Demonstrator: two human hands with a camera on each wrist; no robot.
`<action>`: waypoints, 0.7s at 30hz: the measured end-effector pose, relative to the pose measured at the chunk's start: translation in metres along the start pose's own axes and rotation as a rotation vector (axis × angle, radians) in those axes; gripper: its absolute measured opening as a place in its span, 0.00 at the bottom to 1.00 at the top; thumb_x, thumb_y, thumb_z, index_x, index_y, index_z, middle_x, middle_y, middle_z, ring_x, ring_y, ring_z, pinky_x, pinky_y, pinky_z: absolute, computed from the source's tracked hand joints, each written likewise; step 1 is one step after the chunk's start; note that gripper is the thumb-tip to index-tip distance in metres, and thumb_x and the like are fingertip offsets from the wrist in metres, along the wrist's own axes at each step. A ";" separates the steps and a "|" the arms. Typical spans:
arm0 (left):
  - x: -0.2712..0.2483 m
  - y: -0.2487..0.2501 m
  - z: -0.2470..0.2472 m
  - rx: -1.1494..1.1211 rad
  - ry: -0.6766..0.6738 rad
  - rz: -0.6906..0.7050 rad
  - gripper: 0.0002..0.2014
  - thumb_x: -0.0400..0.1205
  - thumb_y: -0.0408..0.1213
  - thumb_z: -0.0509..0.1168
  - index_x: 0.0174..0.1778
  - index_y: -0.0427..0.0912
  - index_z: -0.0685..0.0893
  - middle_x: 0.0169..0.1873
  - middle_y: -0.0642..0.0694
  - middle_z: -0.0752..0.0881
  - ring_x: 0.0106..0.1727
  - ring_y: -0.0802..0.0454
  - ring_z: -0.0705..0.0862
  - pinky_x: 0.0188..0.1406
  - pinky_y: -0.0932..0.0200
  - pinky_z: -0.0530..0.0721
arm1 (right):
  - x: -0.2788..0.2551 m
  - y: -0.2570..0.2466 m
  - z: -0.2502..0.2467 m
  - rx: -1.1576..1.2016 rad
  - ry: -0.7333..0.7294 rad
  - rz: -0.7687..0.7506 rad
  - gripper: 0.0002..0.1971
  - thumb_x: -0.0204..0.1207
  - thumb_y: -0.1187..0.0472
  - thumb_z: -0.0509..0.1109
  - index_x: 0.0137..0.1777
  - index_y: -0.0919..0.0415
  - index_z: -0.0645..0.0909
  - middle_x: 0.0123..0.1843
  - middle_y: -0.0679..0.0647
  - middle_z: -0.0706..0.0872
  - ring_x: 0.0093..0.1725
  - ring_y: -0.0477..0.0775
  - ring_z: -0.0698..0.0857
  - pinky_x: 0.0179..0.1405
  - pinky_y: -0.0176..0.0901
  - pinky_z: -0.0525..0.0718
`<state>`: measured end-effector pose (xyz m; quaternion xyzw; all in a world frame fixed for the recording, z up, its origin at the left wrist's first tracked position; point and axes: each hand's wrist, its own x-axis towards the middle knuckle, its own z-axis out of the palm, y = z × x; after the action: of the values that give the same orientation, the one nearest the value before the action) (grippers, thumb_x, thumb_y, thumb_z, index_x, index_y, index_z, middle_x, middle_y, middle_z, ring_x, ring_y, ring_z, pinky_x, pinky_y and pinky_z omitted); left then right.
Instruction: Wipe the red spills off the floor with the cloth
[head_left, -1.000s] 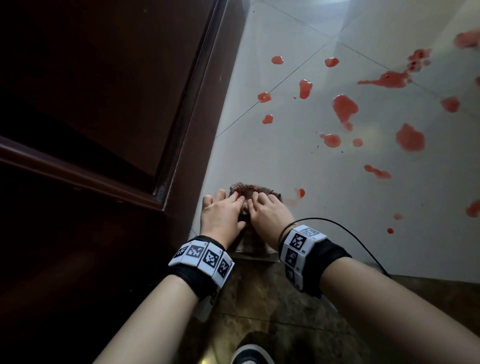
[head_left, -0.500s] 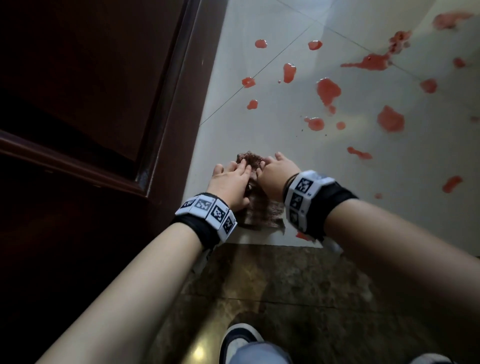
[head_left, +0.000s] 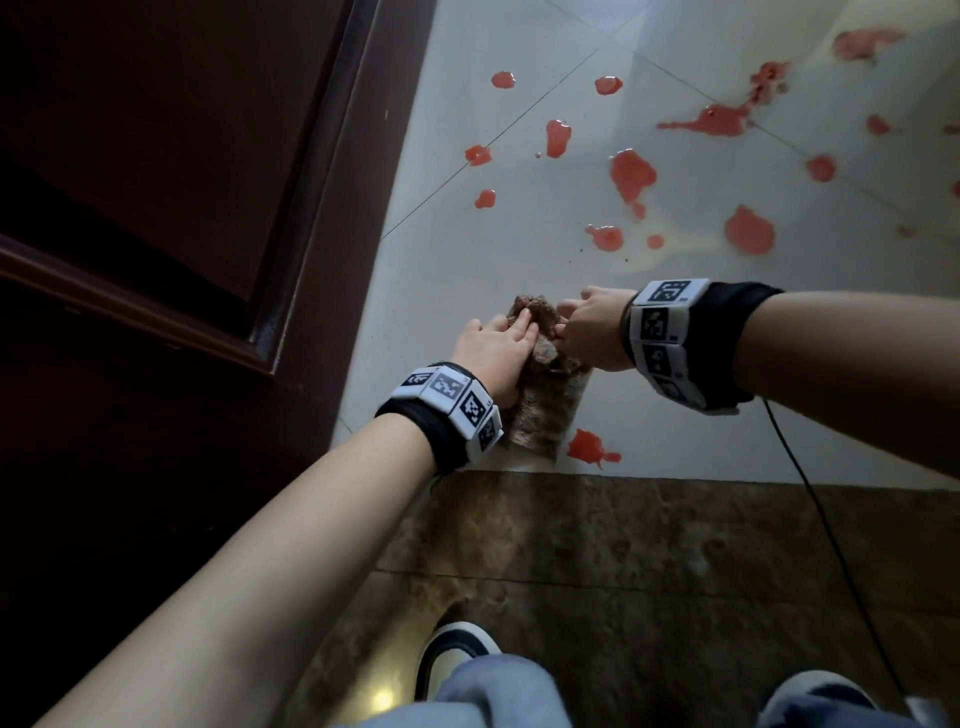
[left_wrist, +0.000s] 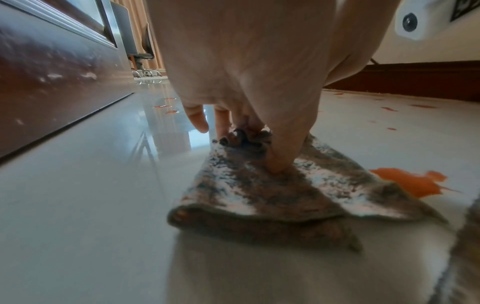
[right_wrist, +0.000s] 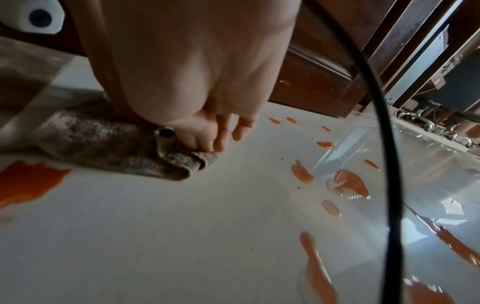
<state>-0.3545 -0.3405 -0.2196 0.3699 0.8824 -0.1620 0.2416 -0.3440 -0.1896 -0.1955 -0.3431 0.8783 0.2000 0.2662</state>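
A brown, mottled cloth (head_left: 543, 410) lies folded on the white tile floor (head_left: 727, 395), close to the door. My left hand (head_left: 519, 338) sits on its left side, thumb (left_wrist: 276, 162) dug into the cloth (left_wrist: 259, 193) and fingers bunching the far edge. My right hand (head_left: 566, 322) curls its fingers (right_wrist: 205, 144) over the cloth's far right end (right_wrist: 111, 144). One red spill (head_left: 589, 447) lies just right of the cloth's near end. Several more red spills (head_left: 631, 174) dot the tiles beyond the hands.
A dark wooden door (head_left: 182, 208) stands along the left. A brown stone threshold (head_left: 623, 571) runs across in front of my shoes (head_left: 457, 649). A black cable (head_left: 810, 493) trails from my right wrist. A dark skirting board (left_wrist: 415, 80) lines the far wall.
Both hands have slid the cloth forward, away from the threshold, past the nearest spill. The right hand has shifted from flat on top to curled at the cloth's right end, which now bunches up.
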 end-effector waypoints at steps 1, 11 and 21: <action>-0.001 0.004 0.001 0.000 0.008 0.003 0.40 0.79 0.44 0.63 0.84 0.42 0.49 0.84 0.45 0.48 0.81 0.46 0.59 0.72 0.49 0.66 | -0.005 -0.001 0.002 -0.002 0.001 -0.008 0.18 0.85 0.59 0.51 0.71 0.59 0.73 0.69 0.52 0.77 0.71 0.52 0.71 0.63 0.43 0.71; -0.016 0.031 0.010 0.000 0.054 0.041 0.39 0.81 0.48 0.59 0.83 0.40 0.49 0.84 0.42 0.50 0.80 0.45 0.61 0.70 0.50 0.70 | -0.035 -0.010 0.015 -0.060 -0.069 -0.045 0.22 0.84 0.62 0.50 0.78 0.58 0.64 0.75 0.50 0.72 0.70 0.55 0.70 0.60 0.44 0.74; -0.045 0.074 0.024 0.011 0.038 0.026 0.41 0.83 0.55 0.54 0.83 0.33 0.45 0.83 0.35 0.48 0.81 0.42 0.60 0.68 0.49 0.69 | -0.068 -0.032 0.025 -0.037 -0.170 -0.079 0.31 0.81 0.63 0.53 0.84 0.59 0.51 0.85 0.49 0.56 0.75 0.54 0.65 0.65 0.45 0.72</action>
<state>-0.2659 -0.3277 -0.2232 0.3859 0.8810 -0.1563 0.2247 -0.2709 -0.1648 -0.1791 -0.3640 0.8346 0.2339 0.3409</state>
